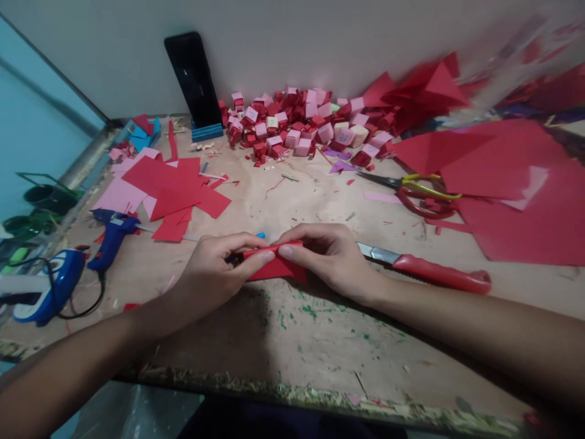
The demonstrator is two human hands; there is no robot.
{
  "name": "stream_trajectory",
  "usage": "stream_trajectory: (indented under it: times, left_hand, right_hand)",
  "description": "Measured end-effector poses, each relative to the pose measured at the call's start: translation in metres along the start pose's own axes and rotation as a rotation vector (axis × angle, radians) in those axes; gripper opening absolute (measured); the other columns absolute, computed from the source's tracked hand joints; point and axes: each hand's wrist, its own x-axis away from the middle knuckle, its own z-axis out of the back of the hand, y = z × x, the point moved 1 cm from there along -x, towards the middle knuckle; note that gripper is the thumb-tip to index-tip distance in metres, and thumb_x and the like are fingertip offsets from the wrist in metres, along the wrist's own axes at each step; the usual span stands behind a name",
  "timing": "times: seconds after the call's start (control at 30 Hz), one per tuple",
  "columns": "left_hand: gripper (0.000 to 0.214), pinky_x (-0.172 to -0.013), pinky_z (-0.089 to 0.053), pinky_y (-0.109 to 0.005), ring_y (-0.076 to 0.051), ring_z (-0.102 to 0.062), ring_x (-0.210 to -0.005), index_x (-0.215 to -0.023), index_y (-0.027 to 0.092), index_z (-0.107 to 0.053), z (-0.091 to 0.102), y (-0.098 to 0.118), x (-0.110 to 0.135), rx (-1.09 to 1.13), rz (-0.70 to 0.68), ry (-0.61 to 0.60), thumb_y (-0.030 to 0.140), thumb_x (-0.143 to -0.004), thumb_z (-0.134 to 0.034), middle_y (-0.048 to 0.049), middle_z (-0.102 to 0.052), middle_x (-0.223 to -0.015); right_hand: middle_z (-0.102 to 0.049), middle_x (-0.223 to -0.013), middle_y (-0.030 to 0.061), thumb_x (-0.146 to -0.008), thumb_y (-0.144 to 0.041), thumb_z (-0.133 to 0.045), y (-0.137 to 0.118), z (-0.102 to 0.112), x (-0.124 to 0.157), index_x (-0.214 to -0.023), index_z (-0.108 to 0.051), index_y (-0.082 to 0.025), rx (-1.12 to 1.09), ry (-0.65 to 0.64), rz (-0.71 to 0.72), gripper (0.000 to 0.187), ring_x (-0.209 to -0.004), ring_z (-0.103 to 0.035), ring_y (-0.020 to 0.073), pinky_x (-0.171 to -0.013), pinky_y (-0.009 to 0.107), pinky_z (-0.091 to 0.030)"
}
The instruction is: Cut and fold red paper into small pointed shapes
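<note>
A small piece of red paper (pixel 280 268) is pinched between both hands just above the wooden table, its upper edge bent over. My left hand (pixel 219 265) grips its left side, thumb in front and fingers behind. On the right side my right hand (pixel 331 256) holds it the same way, with the thumbs close together near the top edge. The fingers behind the paper are partly hidden. A knife with a red handle (pixel 441 272) lies beside my right hand, its blade running behind that hand. A small blue tip (pixel 261 235) shows just behind the paper.
Scissors (pixel 423 190) lie at the right by large red sheets (pixel 525 225). Many small pink and red folded paper pieces (pixel 301 125) are heaped at the back, beside a phone (pixel 194 79) on a stand. Red paper pieces (pixel 173 186) and a blue glue gun (pixel 112 235) lie left.
</note>
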Motion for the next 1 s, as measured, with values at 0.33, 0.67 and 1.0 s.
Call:
stream_trajectory:
  times: [0.33,0.67,1.0]
  left_hand:
    - [0.023,-0.061,-0.054,-0.017,-0.011,-0.070,-0.068,-0.096,0.020,-0.083,0.0023,-0.0015,0.0018,0.125,0.070,-0.083,0.037,-0.099,-0.069,-0.0003,-0.080,-0.081]
    - [0.021,-0.059,-0.051,-0.019,-0.012,-0.067,-0.064,-0.090,0.020,-0.081,0.0047,0.0016,0.0025,0.048,0.079,-0.069,0.033,-0.098,-0.066,-0.0003,-0.077,-0.076]
    - [0.018,-0.059,-0.048,-0.021,-0.012,-0.063,-0.062,-0.085,0.020,-0.079,0.0073,0.0051,-0.0026,-0.016,0.071,-0.046,0.029,-0.094,-0.066,0.0011,-0.073,-0.070]
  right_hand:
    - [-0.070,-0.065,-0.0010,-0.092,-0.033,-0.078,0.0027,-0.0007,0.0009,-0.085,-0.081,-0.017,-0.022,0.034,0.026,0.018,-0.056,-0.056,0.0098,-0.053,0.024,-0.044]
    - [-0.074,-0.069,0.0002,-0.088,-0.038,-0.082,0.0027,0.0015,-0.0008,-0.080,-0.081,-0.017,-0.051,0.090,0.023,0.023,-0.059,-0.058,0.0097,-0.056,0.023,-0.045]
    - [-0.078,-0.076,0.0030,-0.091,-0.036,-0.078,0.0032,0.0018,0.0008,-0.083,-0.083,-0.017,0.035,0.082,0.054,0.021,-0.065,-0.064,0.0132,-0.062,0.026,-0.050]
